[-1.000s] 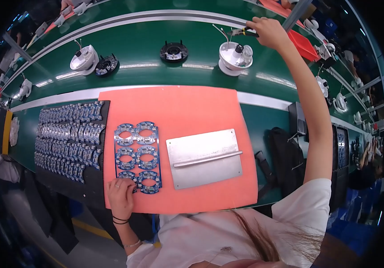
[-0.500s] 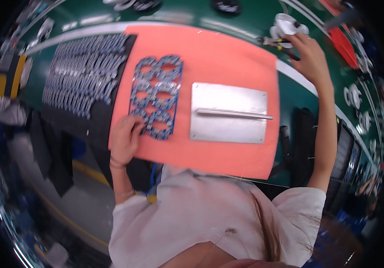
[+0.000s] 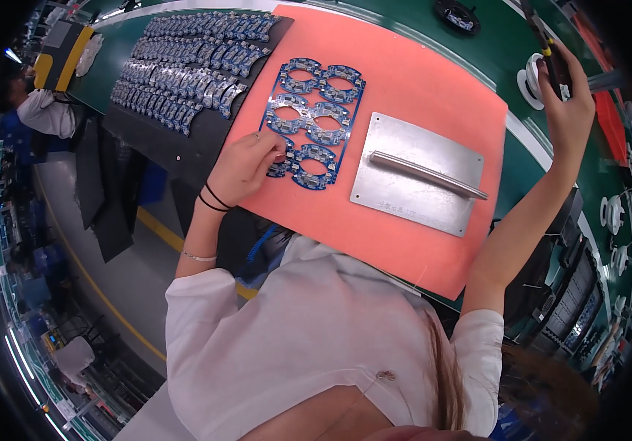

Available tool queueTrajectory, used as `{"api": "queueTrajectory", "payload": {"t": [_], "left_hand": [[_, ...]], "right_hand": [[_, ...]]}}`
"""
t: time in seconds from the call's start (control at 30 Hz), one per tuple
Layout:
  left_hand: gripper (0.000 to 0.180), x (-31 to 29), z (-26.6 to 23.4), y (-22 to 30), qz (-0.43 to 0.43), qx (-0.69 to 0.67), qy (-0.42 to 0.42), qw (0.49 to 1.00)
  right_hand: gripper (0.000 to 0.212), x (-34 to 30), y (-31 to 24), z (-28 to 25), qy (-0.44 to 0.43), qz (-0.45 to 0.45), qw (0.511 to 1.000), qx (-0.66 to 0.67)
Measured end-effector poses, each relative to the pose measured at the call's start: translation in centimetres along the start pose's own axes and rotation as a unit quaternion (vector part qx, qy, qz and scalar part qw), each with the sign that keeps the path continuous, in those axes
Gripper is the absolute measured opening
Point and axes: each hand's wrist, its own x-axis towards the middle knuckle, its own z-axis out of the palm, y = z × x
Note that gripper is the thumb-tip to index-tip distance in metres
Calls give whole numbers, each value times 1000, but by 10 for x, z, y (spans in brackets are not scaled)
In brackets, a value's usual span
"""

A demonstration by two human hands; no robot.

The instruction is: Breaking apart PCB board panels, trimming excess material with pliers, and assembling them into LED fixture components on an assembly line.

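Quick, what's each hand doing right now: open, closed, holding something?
Left hand: curled at a corner of the blue circuit board panel; whether it grips cannot be told.
Right hand: closed, holding pliers.

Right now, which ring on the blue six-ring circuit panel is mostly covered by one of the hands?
The bottom-left ring, at the panel's near-left corner: the left hand overlaps it. The other five show their openings.

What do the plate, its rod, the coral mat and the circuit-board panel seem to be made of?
Plate and rod: bare metal, perhaps steel or aluminium; silvery grey with bright glare.
Coral mat: probably foam or soft rubber; evenly coloured, mostly matte.
Circuit-board panel: likely resin laminate, coated blue, judging by its sheen and flat, cut-out shape.
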Motion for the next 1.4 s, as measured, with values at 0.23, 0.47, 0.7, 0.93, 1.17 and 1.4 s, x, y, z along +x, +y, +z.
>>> {"api": "queueTrajectory", "payload": {"t": [0.23, 0.47, 0.7, 0.93, 1.17, 1.4], "left_hand": [[14, -1, 24, -7, -3, -18, 47, 999], [18, -2, 25, -10, 39, 97, 88, 991], [14, -6, 35, -16, 101, 127, 88, 983], [13, 2, 30, -16, 81, 51, 68, 993], [15, 4, 28, -13, 102, 75, 60, 990], [22, -2, 48, -23, 136, 69, 153, 976]], "right_hand": [[39, -17, 14, -11, 76, 60, 995, -36], [30, -13, 1, -22, 69, -29, 997, 29], [37, -35, -54, -70, -62, -107, 988, -88], [41, -159, -70, -72, -471, -63, 864, 166], [28, -228, -69, -67, -527, -17, 823, 212], [23, -241, -76, -70, -503, -69, 848, 151]]}}
